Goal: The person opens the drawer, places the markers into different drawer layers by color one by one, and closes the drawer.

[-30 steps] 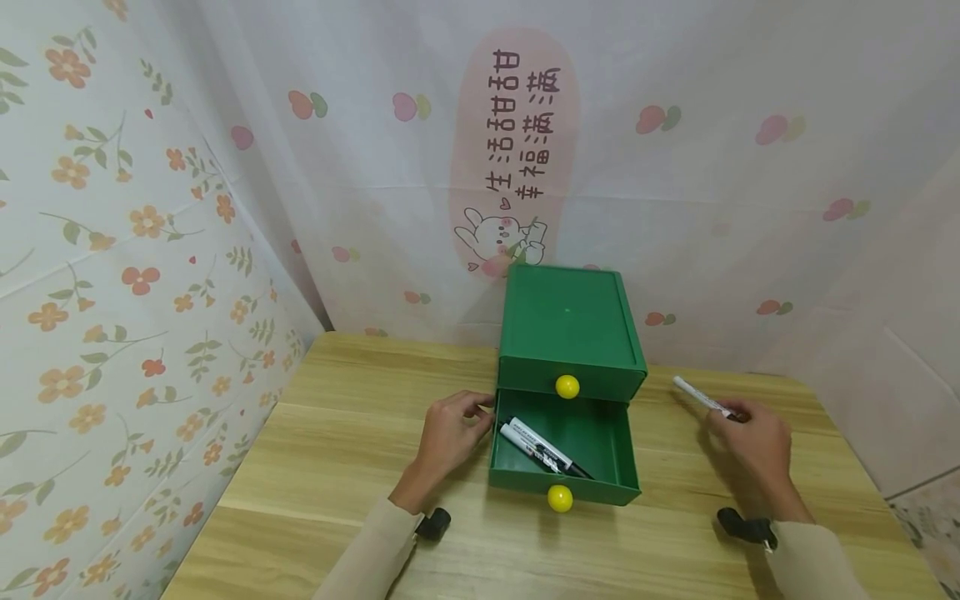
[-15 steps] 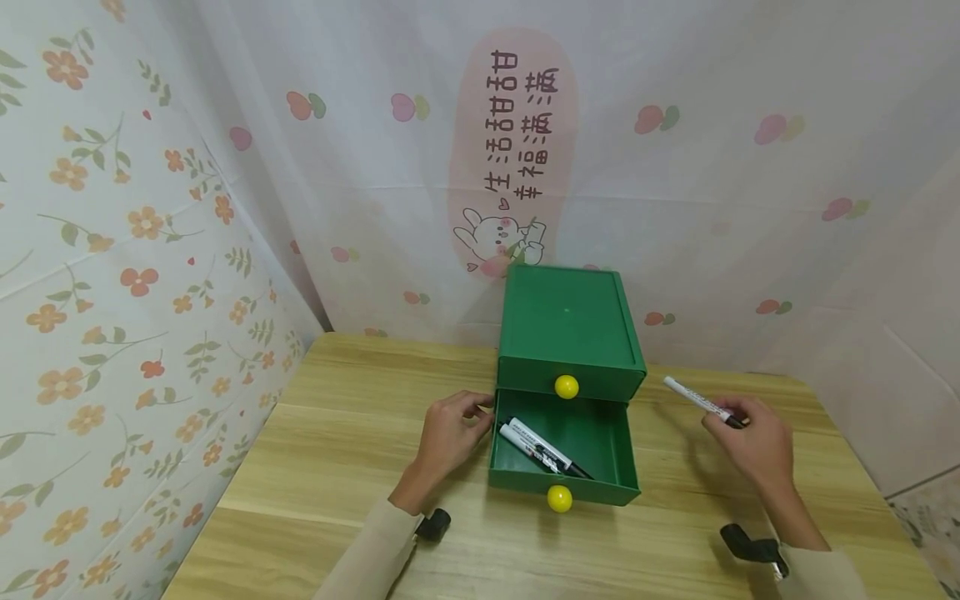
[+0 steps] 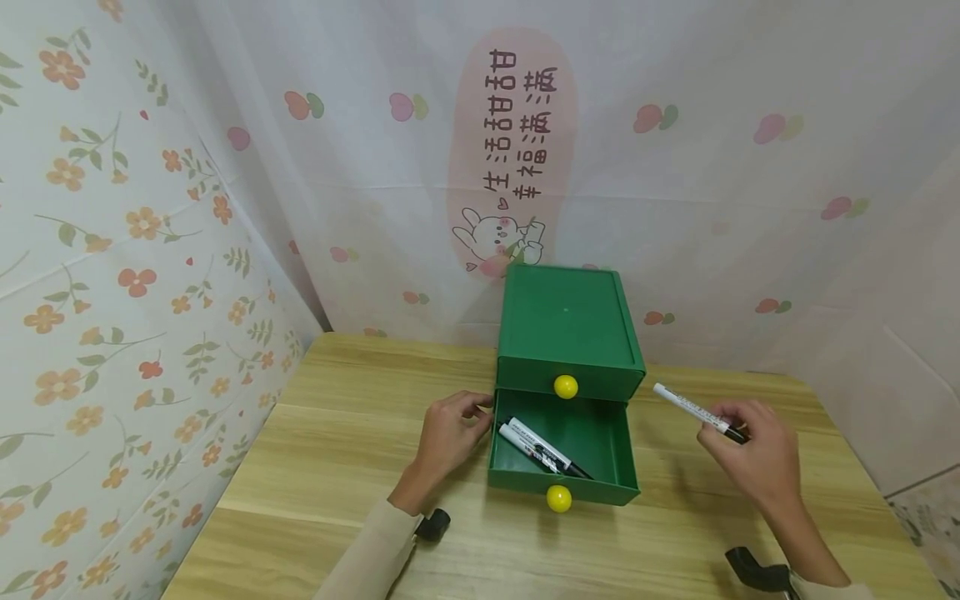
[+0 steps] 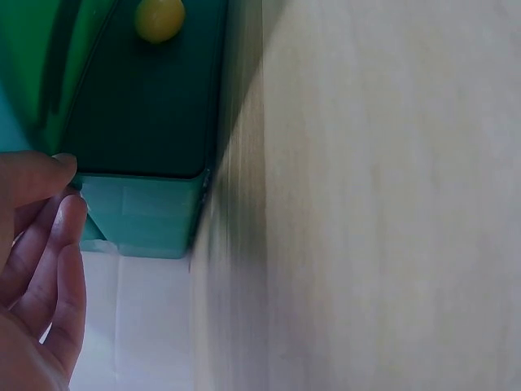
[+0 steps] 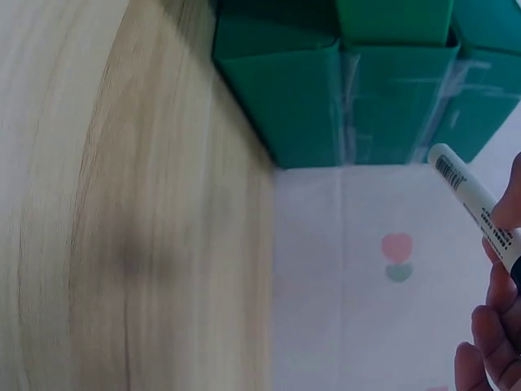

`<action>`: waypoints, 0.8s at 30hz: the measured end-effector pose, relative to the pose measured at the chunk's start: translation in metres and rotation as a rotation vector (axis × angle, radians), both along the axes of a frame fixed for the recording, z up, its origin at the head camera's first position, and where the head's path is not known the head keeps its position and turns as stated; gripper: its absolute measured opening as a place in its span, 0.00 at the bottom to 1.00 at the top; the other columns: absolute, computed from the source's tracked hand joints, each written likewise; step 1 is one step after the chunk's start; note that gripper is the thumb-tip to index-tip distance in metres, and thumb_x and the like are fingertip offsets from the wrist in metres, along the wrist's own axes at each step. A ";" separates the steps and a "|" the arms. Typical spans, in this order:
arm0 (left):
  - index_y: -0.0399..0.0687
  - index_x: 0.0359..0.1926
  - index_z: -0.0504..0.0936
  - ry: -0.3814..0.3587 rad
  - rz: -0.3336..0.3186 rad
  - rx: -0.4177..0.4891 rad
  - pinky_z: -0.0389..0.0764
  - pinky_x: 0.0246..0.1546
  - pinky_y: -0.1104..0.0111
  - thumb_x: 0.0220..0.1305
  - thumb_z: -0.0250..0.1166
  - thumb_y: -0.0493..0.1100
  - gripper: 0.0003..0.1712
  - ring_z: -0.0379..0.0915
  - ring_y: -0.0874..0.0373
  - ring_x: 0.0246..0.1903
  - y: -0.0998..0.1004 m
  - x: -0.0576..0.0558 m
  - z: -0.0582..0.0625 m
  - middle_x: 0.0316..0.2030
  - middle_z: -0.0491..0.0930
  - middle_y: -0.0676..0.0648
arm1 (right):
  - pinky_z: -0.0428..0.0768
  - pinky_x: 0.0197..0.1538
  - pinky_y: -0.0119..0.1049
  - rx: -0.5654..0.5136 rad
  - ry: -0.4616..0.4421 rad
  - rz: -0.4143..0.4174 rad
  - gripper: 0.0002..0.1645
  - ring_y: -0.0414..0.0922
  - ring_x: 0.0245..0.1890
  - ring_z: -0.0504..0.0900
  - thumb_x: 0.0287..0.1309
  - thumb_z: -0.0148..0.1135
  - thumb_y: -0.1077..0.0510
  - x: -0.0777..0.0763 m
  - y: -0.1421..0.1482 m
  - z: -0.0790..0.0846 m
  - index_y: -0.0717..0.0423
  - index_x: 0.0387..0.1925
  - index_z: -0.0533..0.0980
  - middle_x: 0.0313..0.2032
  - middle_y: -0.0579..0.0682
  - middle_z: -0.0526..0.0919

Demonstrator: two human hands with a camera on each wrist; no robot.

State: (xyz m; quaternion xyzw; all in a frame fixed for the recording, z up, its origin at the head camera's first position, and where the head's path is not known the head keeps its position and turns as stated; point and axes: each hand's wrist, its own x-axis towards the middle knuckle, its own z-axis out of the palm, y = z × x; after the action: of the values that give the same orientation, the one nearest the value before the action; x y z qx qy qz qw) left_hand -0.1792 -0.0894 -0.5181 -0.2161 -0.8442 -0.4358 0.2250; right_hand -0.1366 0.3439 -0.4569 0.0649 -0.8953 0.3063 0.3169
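A green drawer cabinet (image 3: pixel 566 321) with yellow knobs stands on the table, one drawer (image 3: pixel 564 491) pulled out. Two white markers (image 3: pixel 538 444) lie slanted inside that drawer. My left hand (image 3: pixel 447 433) pinches the cabinet's left edge beside the open drawer; in the left wrist view its thumb (image 4: pixel 50 173) rests at the edge with the other fingers curled below. To the right of the cabinet, my right hand (image 3: pixel 757 454) holds another white marker (image 3: pixel 690 407) above the table. It grips the dark end, and the white end points up and left toward the cabinet.
The wooden table (image 3: pixel 352 500) carries the cabinet near its back edge. Behind hangs a pale printed curtain (image 3: pixel 375 183), with a floral cloth (image 3: pixel 112 292) at the left. A closed drawer front (image 4: pixel 155 106) with a knob shows low down in the left wrist view.
My right hand has shifted slightly right and nearer, with its marker's white end coming left and a little down toward the cabinet. The left hand and drawer stay put.
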 end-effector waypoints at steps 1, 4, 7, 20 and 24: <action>0.39 0.46 0.93 0.001 0.000 0.002 0.91 0.37 0.62 0.62 0.80 0.28 0.12 0.90 0.59 0.32 0.000 0.000 0.000 0.41 0.93 0.46 | 0.66 0.39 0.27 -0.001 0.015 0.010 0.09 0.29 0.34 0.70 0.45 0.73 0.65 0.002 -0.001 0.001 0.55 0.33 0.88 0.31 0.47 0.83; 0.39 0.46 0.93 0.002 0.002 0.003 0.91 0.37 0.62 0.62 0.80 0.28 0.12 0.90 0.59 0.32 0.000 0.000 -0.001 0.41 0.93 0.46 | 0.67 0.38 0.21 -0.006 0.051 0.032 0.10 0.27 0.34 0.71 0.43 0.73 0.66 0.008 -0.003 0.005 0.55 0.32 0.87 0.31 0.44 0.83; 0.40 0.46 0.93 0.004 0.007 0.004 0.91 0.37 0.63 0.61 0.80 0.28 0.12 0.90 0.59 0.32 0.000 0.000 -0.002 0.41 0.93 0.46 | 0.68 0.39 0.17 -0.011 0.089 0.057 0.11 0.26 0.35 0.71 0.41 0.73 0.67 0.014 -0.005 0.009 0.56 0.32 0.87 0.31 0.40 0.82; 0.39 0.45 0.93 0.007 0.005 -0.003 0.91 0.38 0.62 0.62 0.80 0.28 0.11 0.90 0.59 0.32 -0.001 0.000 -0.002 0.40 0.93 0.46 | 0.73 0.44 0.14 0.031 0.170 0.199 0.11 0.32 0.37 0.75 0.41 0.72 0.66 0.033 -0.026 0.027 0.56 0.32 0.87 0.32 0.42 0.82; 0.39 0.45 0.93 0.008 0.004 -0.006 0.91 0.37 0.62 0.62 0.79 0.28 0.11 0.90 0.59 0.32 0.000 0.000 -0.002 0.40 0.93 0.46 | 0.71 0.40 0.20 0.071 0.168 0.214 0.11 0.35 0.36 0.74 0.41 0.72 0.63 0.033 -0.038 0.033 0.53 0.32 0.87 0.31 0.41 0.82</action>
State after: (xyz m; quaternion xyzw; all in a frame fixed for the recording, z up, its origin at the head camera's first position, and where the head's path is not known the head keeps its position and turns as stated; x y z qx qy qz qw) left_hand -0.1795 -0.0896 -0.5197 -0.2170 -0.8450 -0.4319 0.2287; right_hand -0.1031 0.3063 -0.4236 0.1965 -0.8638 0.2999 0.3539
